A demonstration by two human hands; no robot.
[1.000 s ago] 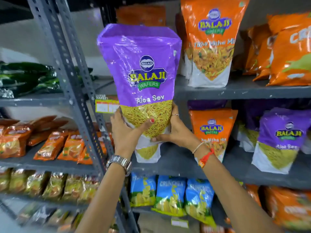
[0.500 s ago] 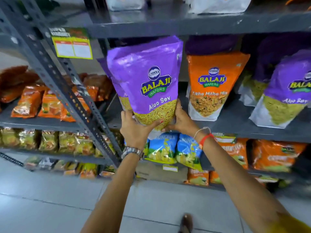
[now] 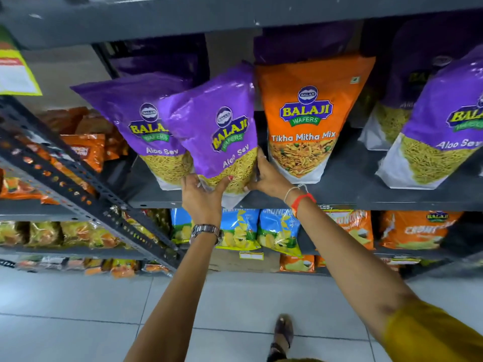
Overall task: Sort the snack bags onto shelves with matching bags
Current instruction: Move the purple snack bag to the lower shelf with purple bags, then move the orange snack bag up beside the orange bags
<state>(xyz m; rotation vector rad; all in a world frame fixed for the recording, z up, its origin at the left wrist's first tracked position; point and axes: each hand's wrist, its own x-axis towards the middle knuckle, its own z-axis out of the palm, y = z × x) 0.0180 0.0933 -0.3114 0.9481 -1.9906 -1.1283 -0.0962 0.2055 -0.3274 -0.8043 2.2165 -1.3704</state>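
Note:
A purple Aloo Sev bag [image 3: 219,131] leans tilted at the front of the grey middle shelf [image 3: 339,197]. My left hand [image 3: 202,194] grips its bottom left corner and my right hand [image 3: 269,176] holds its bottom right edge. Just left of it, partly behind, stands a second purple Aloo Sev bag [image 3: 136,113]. An orange Tikha Mitha Mix bag [image 3: 308,113] stands upright to the right, close against my right hand. More purple Aloo Sev bags [image 3: 433,142] stand at the far right of the same shelf.
A slanted perforated steel upright [image 3: 78,184] crosses at left, with orange packets [image 3: 86,150] beyond it. Below are blue Crunchex bags [image 3: 277,231] and orange bags [image 3: 415,231]. The upper shelf's underside [image 3: 235,19] hangs close above. Tiled floor and a sandalled foot [image 3: 282,335] lie below.
The view tilted downward and closer to the shelf. Both hands have brought the purple bag down from the upper shelf level onto the middle shelf, between the other purple bag and the orange one.

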